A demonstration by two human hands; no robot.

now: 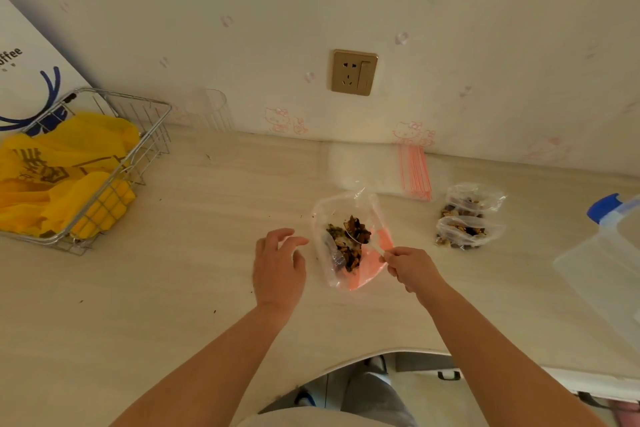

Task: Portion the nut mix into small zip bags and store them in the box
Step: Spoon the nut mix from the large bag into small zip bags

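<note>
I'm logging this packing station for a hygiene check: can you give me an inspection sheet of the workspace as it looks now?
Surface: pale wood-grain table, a few dark crumbs scattered on it.
Job's things: open nut mix bag at centre; two filled small zip bags to its right; stack of empty zip bags by the wall; clear storage box with blue clip at right edge.
Clutter: wire basket holding yellow plastic bags; white paper carrier bag behind it.
Hands: left hand open beside the nut mix bag; right hand pinches a clear plastic spoon reaching into it.
Cables: nothing seen.
Surroundings: patterned wall with a socket.
</note>
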